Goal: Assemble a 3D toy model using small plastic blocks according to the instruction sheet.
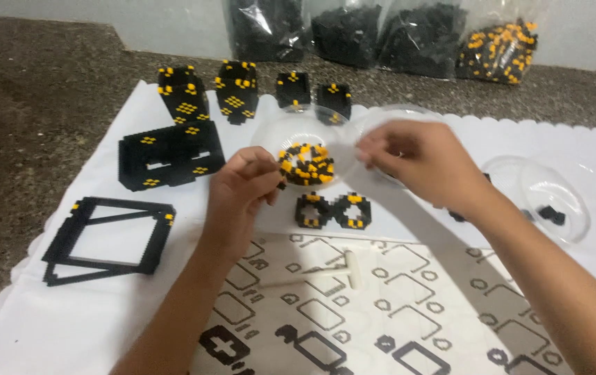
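Lying nearest: printed paper pattern sheet [381,305], unfinished. Left hand [242,198] pinching small black brick beside clear plastic bowl [277,135] of black-and-yellow bricks; right hand [419,161] gripping its rim. Several black-and-yellow block assemblies [173,156] standing completed.

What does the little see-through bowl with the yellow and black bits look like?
The clear bowl looks like thin, shiny plastic, round and shallow. It sits upright on the white cloth, holding a heap of small black and yellow bricks. The left hand is at its near edge, fingertips by the heap; the right hand reaches over its right side. A second clear bowl overlaps it there.
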